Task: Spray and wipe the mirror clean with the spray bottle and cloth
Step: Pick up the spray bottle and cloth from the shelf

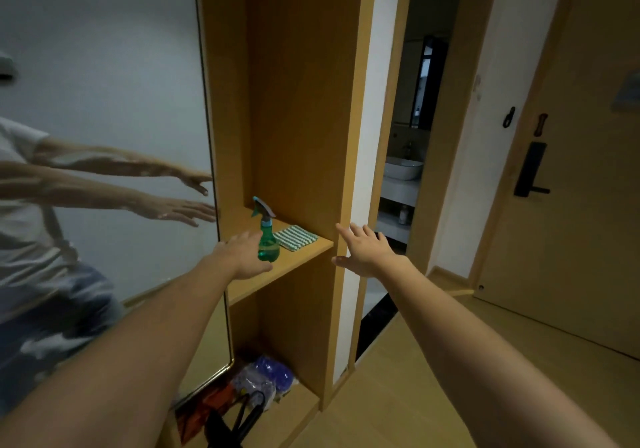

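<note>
A green spray bottle (268,240) with a blue trigger head stands upright on a wooden shelf (298,260). Just right of it lies a folded green-and-white cloth (295,237). A tall mirror (104,101) fills the left side, smeared and showing my reflection. My left hand (242,253) is open, fingers spread, right beside the bottle's left side; I cannot tell whether it touches. My right hand (367,250) is open in front of the shelf unit's right upright, holding nothing.
The shelf sits in a tall wooden cabinet (353,136). Bags and dark items (256,388) fill its bottom compartment. To the right an open doorway shows a washbasin (403,168). A wooden door with a black handle lock (528,170) is at far right.
</note>
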Motion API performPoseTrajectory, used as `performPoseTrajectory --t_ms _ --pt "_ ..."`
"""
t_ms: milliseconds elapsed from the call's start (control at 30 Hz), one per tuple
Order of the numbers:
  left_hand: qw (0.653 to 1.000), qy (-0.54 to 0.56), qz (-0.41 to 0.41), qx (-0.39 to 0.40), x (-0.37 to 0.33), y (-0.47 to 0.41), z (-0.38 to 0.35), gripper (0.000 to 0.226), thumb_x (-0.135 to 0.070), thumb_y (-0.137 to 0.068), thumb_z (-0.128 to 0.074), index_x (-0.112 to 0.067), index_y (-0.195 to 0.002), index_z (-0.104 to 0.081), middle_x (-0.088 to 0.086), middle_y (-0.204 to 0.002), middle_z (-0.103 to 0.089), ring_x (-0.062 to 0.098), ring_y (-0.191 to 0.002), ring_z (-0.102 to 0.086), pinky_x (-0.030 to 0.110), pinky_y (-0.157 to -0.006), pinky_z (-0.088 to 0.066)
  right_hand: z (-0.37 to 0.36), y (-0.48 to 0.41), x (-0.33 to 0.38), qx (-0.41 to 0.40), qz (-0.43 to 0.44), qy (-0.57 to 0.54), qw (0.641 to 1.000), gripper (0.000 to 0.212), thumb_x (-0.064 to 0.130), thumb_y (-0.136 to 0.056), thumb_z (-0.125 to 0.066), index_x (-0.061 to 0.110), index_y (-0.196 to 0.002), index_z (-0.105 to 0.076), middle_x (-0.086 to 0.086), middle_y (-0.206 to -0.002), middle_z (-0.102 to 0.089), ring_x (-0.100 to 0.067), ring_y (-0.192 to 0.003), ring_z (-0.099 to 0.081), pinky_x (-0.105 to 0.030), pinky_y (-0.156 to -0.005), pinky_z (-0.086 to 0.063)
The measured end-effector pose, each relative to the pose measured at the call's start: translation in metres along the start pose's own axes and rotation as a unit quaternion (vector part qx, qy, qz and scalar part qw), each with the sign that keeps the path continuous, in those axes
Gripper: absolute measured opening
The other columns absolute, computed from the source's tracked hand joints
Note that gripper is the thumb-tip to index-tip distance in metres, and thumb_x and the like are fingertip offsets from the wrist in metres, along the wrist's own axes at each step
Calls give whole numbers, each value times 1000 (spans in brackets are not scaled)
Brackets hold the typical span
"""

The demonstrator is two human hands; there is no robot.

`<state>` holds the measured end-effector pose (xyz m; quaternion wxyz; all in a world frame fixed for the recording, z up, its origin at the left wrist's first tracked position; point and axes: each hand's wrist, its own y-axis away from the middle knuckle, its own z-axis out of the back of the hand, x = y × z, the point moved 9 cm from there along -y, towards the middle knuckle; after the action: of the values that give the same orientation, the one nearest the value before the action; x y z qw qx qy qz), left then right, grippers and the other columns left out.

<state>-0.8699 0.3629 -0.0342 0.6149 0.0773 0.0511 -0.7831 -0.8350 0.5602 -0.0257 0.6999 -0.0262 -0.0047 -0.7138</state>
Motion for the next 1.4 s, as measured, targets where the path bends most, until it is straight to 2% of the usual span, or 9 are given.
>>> performPoseTrajectory --t_ms 200,500,700,900,1033,1133,1200,1267,1400 --pt "998 55 16 -2 11 -15 -14 76 -41 -86 -56 -14 -146 -18 10 -151 -27 29 -138 -28 42 -109 -28 -6 -19 -6 -12 14 -26 999 75 49 -93 -45 28 -150 -1 -7 -159 -4 -31 -145 -1 -51 -116 -7" --pt "976 178 126 -11 41 -120 -57 102 -42 -78 -67 -19 -149 3 11 -156 -13 31 -142 -18 49 -114 -21 -55 -150 -17 38 95 -72 992 75 47 -93 -47 29 -150 -3 -5 -159 -4 -29 -146 0 -49 -116 -6" --pt "937 318 132 -58 61 -171 -86 121 -49 -65 -76 -31 -145 14 12 -155 -17 32 -139 -26 55 -111 -26 -89 -219 -14 77 142 -82 983 77 47 -92 -48 29 -150 -2 -5 -159 -2 -27 -146 2 -48 -116 -4" --pt "861 475 121 -136 72 -203 -109 121 -36 -61 -81 -47 -141 8 12 -152 -24 28 -139 -26 52 -110 -27 -141 -266 4 138 209 -86 964 87 54 -88 -53 29 -150 2 -3 -159 3 -25 -146 4 -44 -116 -4" --pt "835 509 113 -178 76 -216 -121 113 -63 -41 -79 -70 -125 -3 11 -146 -37 27 -135 -36 55 -108 -32 -184 -283 13 172 250 -82 949 96 59 -82 -57 30 -150 5 -2 -159 8 -24 -146 9 -46 -116 0" --pt "824 521 102 -199 78 -224 -123 112 -54 -49 -82 -52 -136 -12 9 -131 -53 23 -124 -49 47 -106 -38 -210 -293 18 188 269 -66 942 100 65 -79 -56 31 -150 7 0 -158 14 -24 -145 15 -48 -115 7" --pt "817 533 86 -200 74 -228 -122 101 -25 -63 -81 -32 -141 -17 1 -109 -63 14 -106 -60 39 -99 -45 -219 -302 19 188 278 -63 940 105 76 -73 -50 33 -149 8 3 -156 19 -22 -143 21 -49 -114 11" --pt "813 542 80 -200 71 -231 -125 93 -12 -69 -77 -25 -141 -20 -2 -95 -65 9 -92 -65 35 -92 -49 -223 -311 22 179 298 -65 935 117 96 -53 -25 37 -148 7 11 -151 22 -16 -138 25 -50 -113 13" --pt "819 519 132 -206 78 -233 -138 101 -36 -60 -80 -32 -141 -20 5 -89 -65 23 -96 -63 49 -99 -43 -225 -319 22 110 322 -83 937 114 94 -48 9 42 -148 -6 6 -158 6 -20 -145 13 -49 -114 11"
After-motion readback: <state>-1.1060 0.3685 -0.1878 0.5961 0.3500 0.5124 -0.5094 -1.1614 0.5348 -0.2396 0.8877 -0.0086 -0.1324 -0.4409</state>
